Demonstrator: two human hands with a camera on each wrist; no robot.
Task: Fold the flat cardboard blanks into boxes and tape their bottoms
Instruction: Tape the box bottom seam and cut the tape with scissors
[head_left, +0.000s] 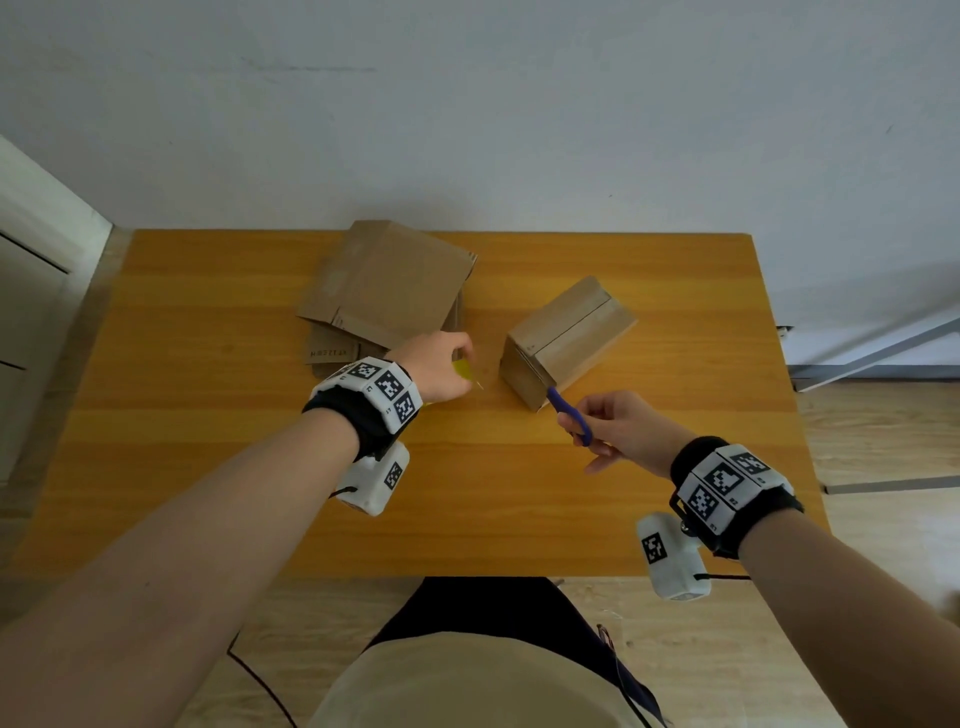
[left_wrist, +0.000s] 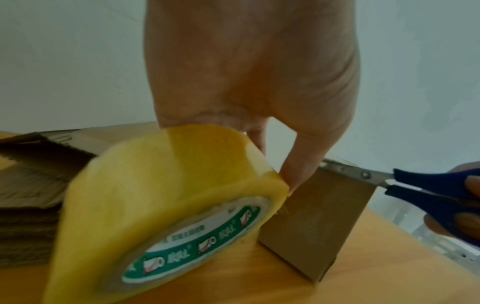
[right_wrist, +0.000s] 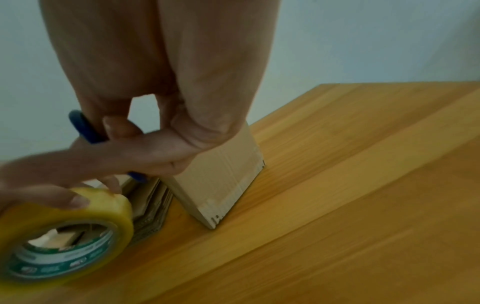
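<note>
Tape roll (left_wrist: 166, 197) (blurred) hides blanks (left_wrist: 31, 181).

Soft, even daylight fills the room, shadows faint on the table (head_left: 208, 467). The head view is sharp mid-frame and bends at its edges. Both wrist views run grainy and dim, the tape roll (left_wrist: 166, 205) smeared with blur, palms in shade.

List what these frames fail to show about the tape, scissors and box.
- Tape roll, head view: mostly hidden behind the left hand.
- Scissors blade tips: covered by the left hand's finger and the box edge.
- Tape strip on the box: none discernible; whether it is cut cannot be told.
- Flat blanks: count unreadable, stacked.
</note>
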